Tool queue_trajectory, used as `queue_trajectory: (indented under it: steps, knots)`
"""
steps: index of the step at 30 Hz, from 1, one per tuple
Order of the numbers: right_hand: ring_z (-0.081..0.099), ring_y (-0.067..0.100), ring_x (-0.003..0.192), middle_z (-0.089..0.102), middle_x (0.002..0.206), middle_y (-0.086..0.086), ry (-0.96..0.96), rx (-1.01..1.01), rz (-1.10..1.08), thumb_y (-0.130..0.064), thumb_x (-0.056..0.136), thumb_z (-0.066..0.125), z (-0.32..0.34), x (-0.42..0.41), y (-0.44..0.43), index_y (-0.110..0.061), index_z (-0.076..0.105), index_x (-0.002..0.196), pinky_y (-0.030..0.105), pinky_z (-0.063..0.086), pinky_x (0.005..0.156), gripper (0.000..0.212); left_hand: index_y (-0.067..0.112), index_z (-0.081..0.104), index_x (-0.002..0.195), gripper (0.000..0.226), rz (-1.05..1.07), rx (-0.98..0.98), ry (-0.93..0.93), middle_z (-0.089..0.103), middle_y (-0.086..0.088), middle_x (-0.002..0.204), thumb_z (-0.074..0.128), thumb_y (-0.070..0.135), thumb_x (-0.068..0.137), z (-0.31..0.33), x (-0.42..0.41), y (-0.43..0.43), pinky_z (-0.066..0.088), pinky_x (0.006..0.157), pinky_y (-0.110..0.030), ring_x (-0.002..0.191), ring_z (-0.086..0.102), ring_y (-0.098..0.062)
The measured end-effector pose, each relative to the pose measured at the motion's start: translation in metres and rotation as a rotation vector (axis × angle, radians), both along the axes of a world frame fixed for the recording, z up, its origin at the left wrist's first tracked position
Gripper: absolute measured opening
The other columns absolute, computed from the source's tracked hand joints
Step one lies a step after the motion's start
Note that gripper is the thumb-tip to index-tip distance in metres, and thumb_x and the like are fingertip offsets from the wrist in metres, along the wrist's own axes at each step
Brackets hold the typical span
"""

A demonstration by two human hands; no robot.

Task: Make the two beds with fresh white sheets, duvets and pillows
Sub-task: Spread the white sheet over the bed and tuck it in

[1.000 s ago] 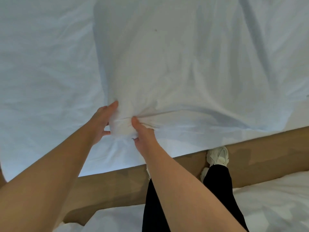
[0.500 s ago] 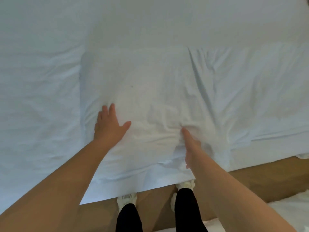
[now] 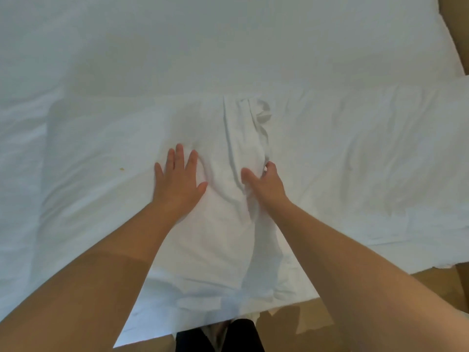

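Note:
A white pillow (image 3: 101,148) in its white pillowcase lies across the near side of the bed, on the white sheet (image 3: 228,47). My left hand (image 3: 177,184) presses flat on the pillow with straight, spread fingers. My right hand (image 3: 266,184) is just right of it, at a bunched fold of the pillowcase (image 3: 243,128). Its thumb is on the left of the fold and its fingers are curled into the fabric on the right, with the fingertips hidden. A second white pillow (image 3: 355,161) lies flat directly to the right, touching the fold.
The bed's near edge runs along the bottom, above a tan floor (image 3: 304,323). My dark trouser legs (image 3: 218,336) stand against that edge. The bed's right end shows at the top right corner (image 3: 454,34). A small yellow speck (image 3: 121,169) sits on the pillow.
The view has moved in over the bed. My left hand has slid right and further onto the pillow, still flat. My right hand has moved up into the fold and curled round the fabric.

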State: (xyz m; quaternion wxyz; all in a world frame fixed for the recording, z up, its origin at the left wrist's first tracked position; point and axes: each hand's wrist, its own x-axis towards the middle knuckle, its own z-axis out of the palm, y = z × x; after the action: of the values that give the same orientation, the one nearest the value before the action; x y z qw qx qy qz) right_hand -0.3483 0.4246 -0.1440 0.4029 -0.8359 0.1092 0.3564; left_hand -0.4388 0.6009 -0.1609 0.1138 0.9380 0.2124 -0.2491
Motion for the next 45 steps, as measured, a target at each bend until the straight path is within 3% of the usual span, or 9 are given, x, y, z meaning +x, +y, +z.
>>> queue_trajectory:
  steps: [6, 9, 13, 15, 22, 26, 29, 39, 45]
  knots:
    - [0.052, 0.018, 0.118, 0.048, 0.126, -0.002, -0.366, -0.154, 0.074, -0.06, 0.083, 0.06, -0.011, 0.079, 0.036, -0.021, 0.05, 0.128, 0.041, 0.039, 0.104, 0.06, 0.019, 0.001, 0.155, 0.072, -0.098, 0.086, -0.107, -0.011, -0.005, 0.163, 0.032, 0.052, 0.099, -0.011, 0.065, 0.036, 0.003, 0.118, -0.054, 0.15, -0.008, -0.024]
    - [0.058, 0.017, 0.076, 0.057, 0.085, -0.004, -0.314, -0.063, 0.091, -0.062, 0.084, 0.058, -0.014, 0.112, 0.052, -0.021, 0.053, 0.084, 0.032, 0.047, 0.071, 0.041, 0.019, 0.005, 0.155, 0.068, -0.144, 0.143, -0.17, -0.005, -0.006, 0.163, 0.031, 0.048, 0.099, -0.019, 0.102, 0.057, 0.003, 0.118, -0.054, 0.15, -0.003, -0.024]
    - [0.053, 0.012, 0.066, 0.055, 0.075, -0.005, -0.296, -0.05, 0.218, -0.06, 0.081, 0.062, -0.027, 0.145, 0.071, -0.02, 0.055, 0.077, 0.029, 0.037, 0.056, 0.041, 0.018, 0.03, 0.146, 0.056, 0.018, 0.1, -0.17, 0.041, -0.014, 0.144, 0.028, 0.049, 0.1, -0.029, 0.144, 0.076, 0.023, 0.111, -0.052, 0.134, 0.036, -0.032]
    - [0.038, 0.015, 0.055, 0.039, 0.063, -0.005, -0.369, -0.056, 0.183, -0.044, 0.088, 0.062, -0.033, 0.157, 0.076, -0.02, 0.037, 0.063, 0.029, 0.027, 0.051, 0.042, 0.014, 0.046, 0.13, 0.046, 0.047, 0.107, -0.175, 0.052, -0.014, 0.125, 0.028, 0.045, 0.101, -0.032, 0.154, 0.081, 0.033, 0.097, -0.045, 0.118, 0.048, -0.033]
    - [0.053, 0.018, 0.083, 0.056, 0.096, -0.002, -0.61, -0.187, 0.23, -0.029, 0.092, 0.053, -0.023, 0.163, 0.081, -0.019, 0.051, 0.094, 0.032, 0.042, 0.072, 0.01, 0.013, 0.059, 0.102, 0.033, 0.067, 0.127, -0.374, 0.06, -0.012, 0.104, 0.03, 0.028, 0.105, -0.026, 0.157, 0.086, 0.029, 0.076, -0.034, 0.087, 0.049, -0.029]
    - [0.065, 0.03, 0.092, 0.066, 0.099, 0.007, -0.32, -0.262, 0.234, -0.039, 0.087, 0.058, -0.024, 0.162, 0.088, -0.008, 0.061, 0.105, 0.032, 0.05, 0.073, 0.036, 0.016, 0.06, 0.112, 0.032, 0.095, 0.076, -0.332, 0.056, -0.011, 0.108, 0.03, 0.025, 0.104, -0.029, 0.154, 0.081, 0.033, 0.082, -0.038, 0.1, 0.052, -0.032]
    - [0.07, 0.03, 0.077, 0.072, 0.087, 0.012, -0.135, -0.16, 0.156, -0.023, 0.087, 0.062, -0.026, 0.169, 0.081, -0.004, 0.065, 0.084, 0.037, 0.059, 0.077, 0.02, 0.015, 0.056, 0.119, 0.035, 0.079, 0.09, -0.311, 0.055, -0.011, 0.111, 0.026, 0.025, 0.104, -0.032, 0.148, 0.08, 0.035, 0.085, -0.04, 0.102, 0.051, -0.031]
    - [0.065, 0.03, 0.088, 0.065, 0.1, 0.014, -0.238, -0.244, 0.286, -0.012, 0.093, 0.046, -0.024, 0.166, 0.076, -0.001, 0.065, 0.107, 0.034, 0.053, 0.079, 0.026, 0.013, 0.045, 0.134, 0.038, 0.116, 0.08, -0.266, 0.051, -0.011, 0.126, 0.03, 0.02, 0.1, -0.033, 0.124, 0.068, 0.033, 0.095, -0.042, 0.115, 0.047, -0.031]
    - [0.054, 0.018, 0.047, 0.052, 0.072, 0.008, 0.074, 0.284, -0.313, -0.001, 0.098, 0.034, -0.008, 0.177, 0.039, -0.006, 0.051, 0.088, 0.02, 0.046, 0.042, 0.021, 0.01, 0.045, 0.133, 0.038, 0.096, 0.085, -0.263, 0.053, -0.012, 0.124, 0.029, 0.022, 0.1, -0.033, 0.113, 0.071, 0.033, 0.096, -0.043, 0.112, 0.048, -0.031]
